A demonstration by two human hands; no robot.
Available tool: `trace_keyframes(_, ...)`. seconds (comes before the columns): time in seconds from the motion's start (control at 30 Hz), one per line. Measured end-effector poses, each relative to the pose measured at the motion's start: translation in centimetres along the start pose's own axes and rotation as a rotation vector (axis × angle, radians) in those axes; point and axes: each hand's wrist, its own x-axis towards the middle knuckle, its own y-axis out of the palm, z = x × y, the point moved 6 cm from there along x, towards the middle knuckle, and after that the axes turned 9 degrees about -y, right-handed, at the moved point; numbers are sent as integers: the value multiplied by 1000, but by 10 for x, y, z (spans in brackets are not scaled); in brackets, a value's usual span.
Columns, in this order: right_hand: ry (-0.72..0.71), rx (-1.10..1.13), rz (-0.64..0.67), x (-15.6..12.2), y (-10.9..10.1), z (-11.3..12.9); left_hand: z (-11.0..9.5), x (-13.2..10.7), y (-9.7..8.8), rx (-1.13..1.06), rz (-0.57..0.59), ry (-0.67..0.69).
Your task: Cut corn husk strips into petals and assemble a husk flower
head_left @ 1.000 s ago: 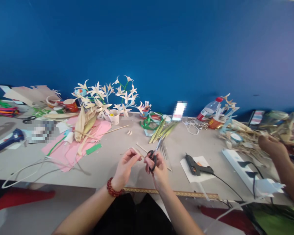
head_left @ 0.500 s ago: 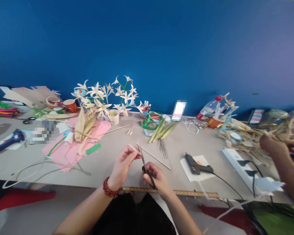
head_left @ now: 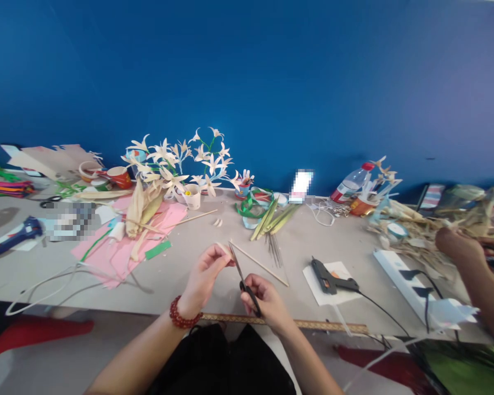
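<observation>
My left hand (head_left: 206, 271), a red bead bracelet on its wrist, pinches a small pale strip of corn husk (head_left: 223, 248) between thumb and fingers. Black-handled scissors (head_left: 250, 296) are held in my right hand (head_left: 267, 300), their blades pointing up and left to the husk strip's edge. Whether the blades touch it, I cannot tell. Behind the scissors a thin wooden stick (head_left: 263, 266) lies on the table. Beyond my hands are small pale cut pieces (head_left: 218, 223), green-yellow husk strips (head_left: 265, 222) and thin wires (head_left: 274, 251).
At right a black glue gun (head_left: 333, 278) rests on white paper, near a power strip (head_left: 403, 282). Another person's hand (head_left: 461, 247) works among dry husks. White husk flowers (head_left: 173, 164) stand at the back left, behind pink paper (head_left: 102, 258). A blue glue gun (head_left: 14, 238) lies far left.
My left hand has shifted slightly left with the husk strip. The scissors' tips have moved a little left too, and the blades look closer together.
</observation>
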Motion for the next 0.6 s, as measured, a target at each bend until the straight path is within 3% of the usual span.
trace_keyframes(0.37,3,-18,3,-2,-2,-2,-3,1,-2,47,-5,-63)
trace_keyframes(0.6,-29,-63,-42,1,-14,4,-9,1,-4,226,69,-92)
